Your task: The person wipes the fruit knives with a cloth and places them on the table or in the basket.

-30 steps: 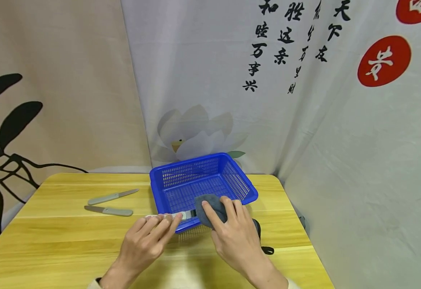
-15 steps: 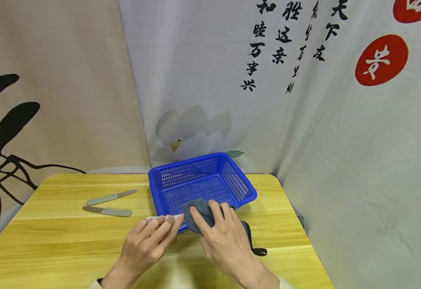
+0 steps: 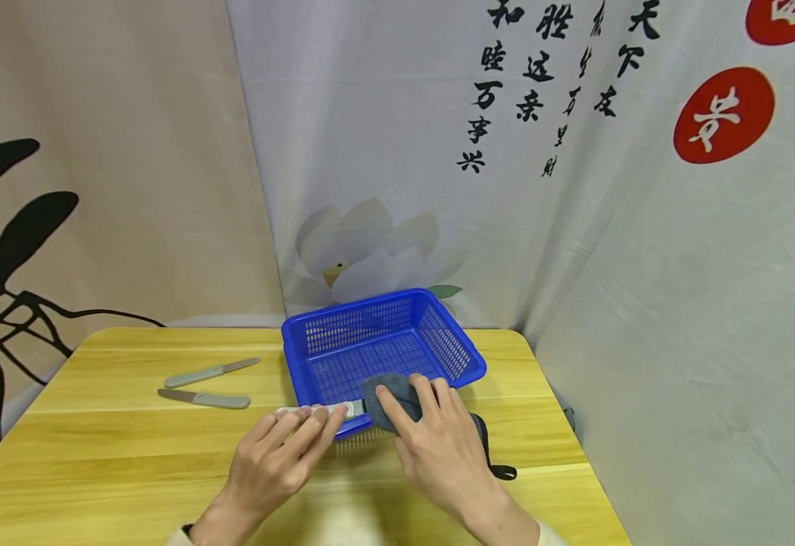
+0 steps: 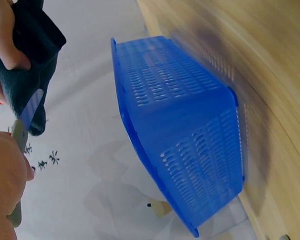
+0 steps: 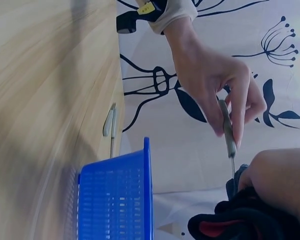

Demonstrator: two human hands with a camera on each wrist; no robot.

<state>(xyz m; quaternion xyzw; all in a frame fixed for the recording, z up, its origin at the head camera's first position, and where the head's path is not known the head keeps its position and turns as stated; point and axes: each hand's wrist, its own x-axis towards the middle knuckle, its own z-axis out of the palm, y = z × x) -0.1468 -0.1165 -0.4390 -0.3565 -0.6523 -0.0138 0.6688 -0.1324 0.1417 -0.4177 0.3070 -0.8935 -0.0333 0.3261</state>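
Observation:
My left hand (image 3: 277,459) pinches the pale grey-green handle of a small knife (image 5: 227,129), held level above the near rim of the blue basket. Its blade (image 4: 32,107) points right, toward a folded dark grey cloth (image 3: 385,398). The cloth is gripped by my right hand (image 3: 445,447), index finger lying along its top. In the head view the cloth covers most of the blade, leaving a short stretch beside the handle in sight. The left wrist view shows the blade lying against the cloth. A black strap loop (image 3: 502,472) hangs from the cloth's far end by the right wrist.
A blue perforated plastic basket (image 3: 363,307) stands at the back middle of the wooden table (image 3: 97,455). To its left lie two more small knives, one angled (image 3: 195,375) and one flatter (image 3: 220,401). A printed curtain (image 3: 383,114) hangs behind the table.
My right hand slid the cloth left along the blade up to the handle, then back to the right, baring a little of the blade. My left hand and the knife stayed in place.

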